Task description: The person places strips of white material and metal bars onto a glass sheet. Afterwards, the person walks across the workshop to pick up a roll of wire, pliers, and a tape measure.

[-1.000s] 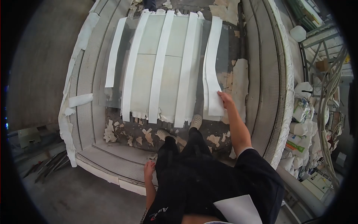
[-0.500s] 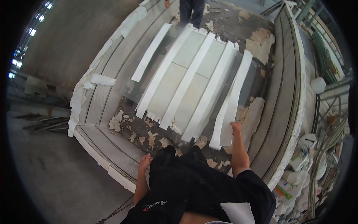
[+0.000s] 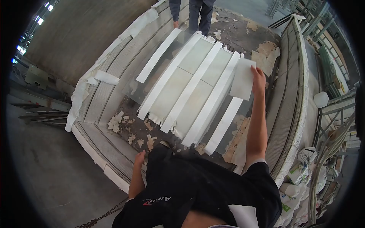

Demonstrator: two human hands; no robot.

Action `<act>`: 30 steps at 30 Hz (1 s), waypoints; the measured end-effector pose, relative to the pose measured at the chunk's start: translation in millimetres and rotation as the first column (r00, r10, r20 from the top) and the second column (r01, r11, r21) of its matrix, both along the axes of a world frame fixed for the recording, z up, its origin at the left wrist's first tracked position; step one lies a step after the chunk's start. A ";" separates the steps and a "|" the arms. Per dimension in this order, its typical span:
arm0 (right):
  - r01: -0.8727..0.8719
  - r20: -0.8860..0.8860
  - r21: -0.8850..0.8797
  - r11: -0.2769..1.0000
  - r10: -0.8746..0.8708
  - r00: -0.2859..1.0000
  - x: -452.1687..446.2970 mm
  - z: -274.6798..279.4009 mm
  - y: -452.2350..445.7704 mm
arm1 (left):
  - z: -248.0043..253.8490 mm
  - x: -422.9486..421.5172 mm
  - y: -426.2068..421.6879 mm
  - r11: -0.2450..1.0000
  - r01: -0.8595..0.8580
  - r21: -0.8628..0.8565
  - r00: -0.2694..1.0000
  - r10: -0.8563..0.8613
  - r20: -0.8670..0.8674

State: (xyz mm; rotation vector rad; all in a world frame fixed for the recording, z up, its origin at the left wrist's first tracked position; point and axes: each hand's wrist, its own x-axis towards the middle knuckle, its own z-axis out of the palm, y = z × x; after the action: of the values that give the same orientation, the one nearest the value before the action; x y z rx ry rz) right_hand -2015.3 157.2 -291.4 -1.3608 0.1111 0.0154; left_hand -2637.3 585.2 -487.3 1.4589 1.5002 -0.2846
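My right hand [image 3: 258, 78] grips the edge of a pale rectangular sheet [image 3: 242, 80], raised over the right side of the layout. Below the sheet, a white strip [image 3: 225, 125] lies on a clear pane that reaches past it on the right. Three white strips [image 3: 192, 88] run lengthwise over the pale greenish panels [image 3: 186, 72] in the middle, and another strip [image 3: 159, 56] lies on the left. My left hand [image 3: 140, 157] hangs low beside my leg, near the inner wall, its fingers curled; what it holds, if anything, is too small to make out.
Another person [image 3: 200, 15] stands at the far end, one hand near the left strip. Ribbed walls with white padded edges [image 3: 93, 152] surround the layout. Torn scraps [image 3: 115, 122] litter the dark floor. White bags [image 3: 300, 174] and cables lie at the right, a chain at bottom left.
My right hand has moved up and away with the pale sheet, leaving one strip lying at the right. The other person has come further into view. My left hand has shifted slightly left.
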 end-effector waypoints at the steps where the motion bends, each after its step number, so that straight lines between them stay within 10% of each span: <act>1: -0.012 0.010 0.092 0.996 0.011 1.000 -7.8 15.6 7.6 | -2.7 -1.8 7.1 1.000 0.007 -0.001 1.000 -0.007 -0.004; 12: 0.103 -0.165 -0.167 0.981 -0.131 0.978 -141.3 5.3 -2.2 | -74.2 -7.7 84.1 0.956 -0.052 -0.289 0.999 0.049 -0.017; 17: 0.138 -0.534 -0.104 0.985 -0.172 0.828 -199.5 -30.6 9.2 | -137.2 36.6 147.7 0.894 0.023 -0.447 0.986 0.053 0.157; 25: 0.014 -0.567 -0.419 0.908 -0.273 0.777 -277.5 -52.5 41.5 | -138.5 169.6 221.4 0.860 0.297 -0.414 0.955 -0.265 0.136; 30: 0.236 -0.420 -0.355 0.905 -0.380 0.824 -313.1 11.5 73.0 | -131.6 224.1 254.0 0.854 0.327 -0.404 0.931 -0.219 0.291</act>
State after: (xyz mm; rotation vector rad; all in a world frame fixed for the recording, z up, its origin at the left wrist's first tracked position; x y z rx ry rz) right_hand -2328.4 230.2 -279.9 -1.5947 0.7885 0.0651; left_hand -2413.2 839.2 -618.9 1.2737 0.9489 -0.5717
